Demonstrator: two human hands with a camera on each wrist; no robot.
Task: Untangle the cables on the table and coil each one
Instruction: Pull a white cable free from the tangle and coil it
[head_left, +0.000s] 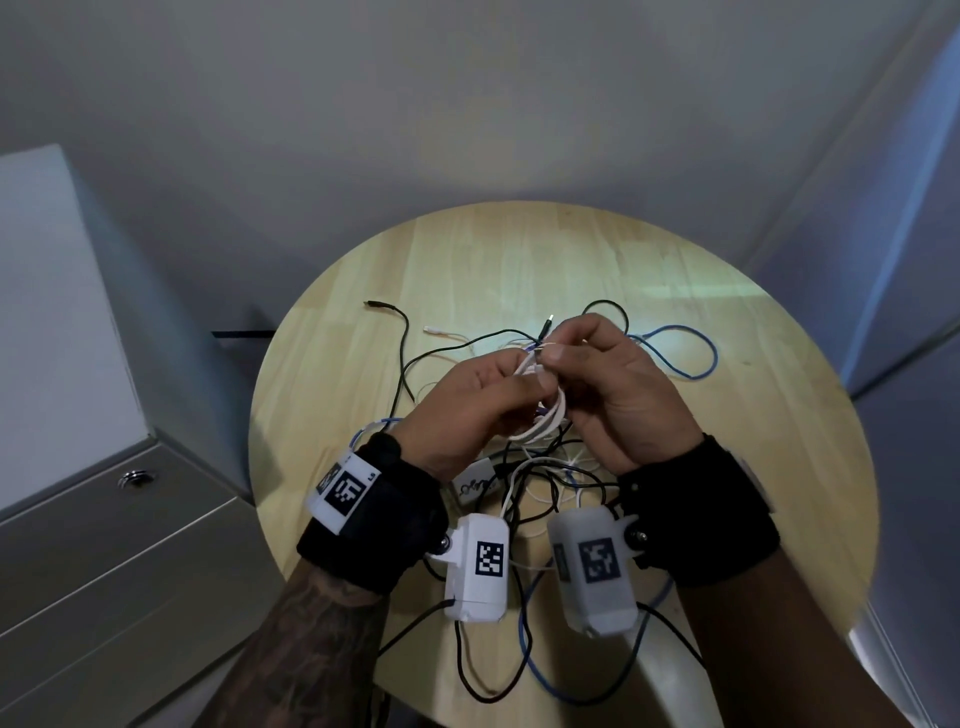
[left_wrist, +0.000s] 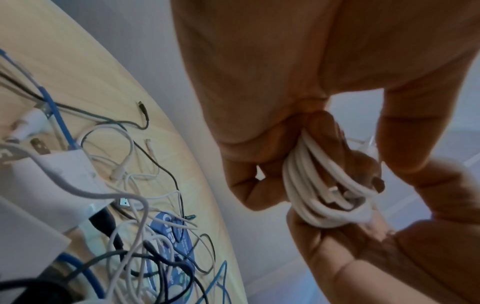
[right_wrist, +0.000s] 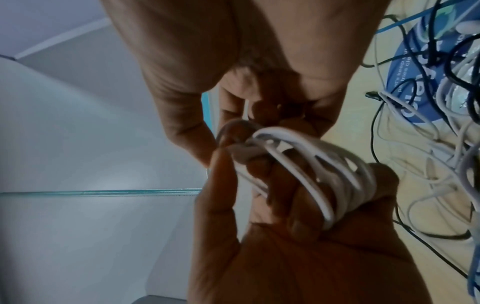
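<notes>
Both hands are raised over the middle of the round wooden table (head_left: 779, 415). My left hand (head_left: 498, 379) grips a white cable (head_left: 545, 423) wound into a small coil of several loops, its fingers curled round the bundle (left_wrist: 324, 185). Touching the coil's top, my right hand (head_left: 576, 353) pinches the loose end of that cable (right_wrist: 246, 111) between thumb and fingers. The coil (right_wrist: 324, 170) hangs between the two palms. Below the hands lies a tangle (head_left: 540, 488) of black, white and blue cables. A blue cable (head_left: 691, 358) loops out to the right, and a black cable (head_left: 400, 338) trails left.
A white adapter (head_left: 475, 486) and a round blue sticker (left_wrist: 168, 230) lie under the tangle. A grey cabinet (head_left: 104, 561) stands left of the table, with a white box (head_left: 52, 312) behind it. Cables hang over the table's near edge (head_left: 467, 686).
</notes>
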